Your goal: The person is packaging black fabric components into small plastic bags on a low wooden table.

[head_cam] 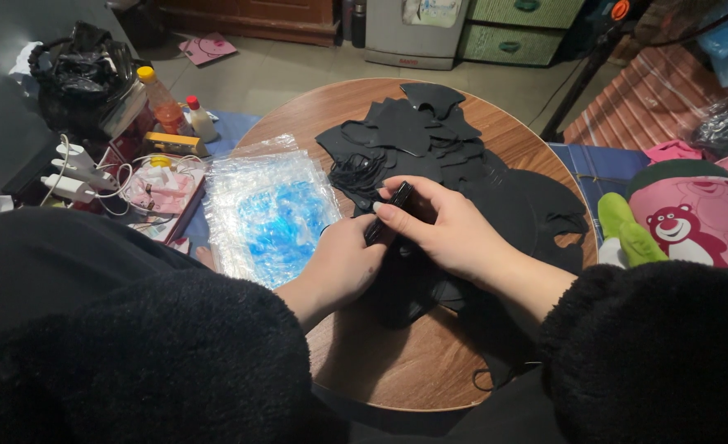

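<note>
A: Left to right, quick. At the table's left edge, a clear plastic bag (272, 205) with blue inside, lying flat, partly hanging off. One bag.

B: Then the hands?

A: Left hand (343, 265) sits near the front middle of the round wooden table (397, 370), curled shut over a black fabric piece (405, 288) beneath it. Clenched, though the fingers are hidden, so I can't tell how much cloth it pinches.

B: And the right?

A: Right hand (446, 226) is just beside it, touching, slightly further back. Thumb and fingers grasp a slim black tool (390, 210). Can't tell what kind.

B: Axis?

A: The tool's long axis runs diagonally, upper end toward the table's back-right, lower end down toward the left hand's knuckles. The lower tip meets the fabric right between both hands. The right hand is the nearer one; it holds the tool. The left only pins the cloth.

B: Counts?

A: One tool, two hands, both the same person's. Behind them, toward the back edge, a pile of black cut pieces (426, 131), overlapping, too tangled to count, at least several. One bundle of thin black cord (356, 173) at the pile's left side. More black cloth spreads to the right edge.

B: Off the table?

A: Right of it, one pink plush bear cushion (693, 218).
</note>
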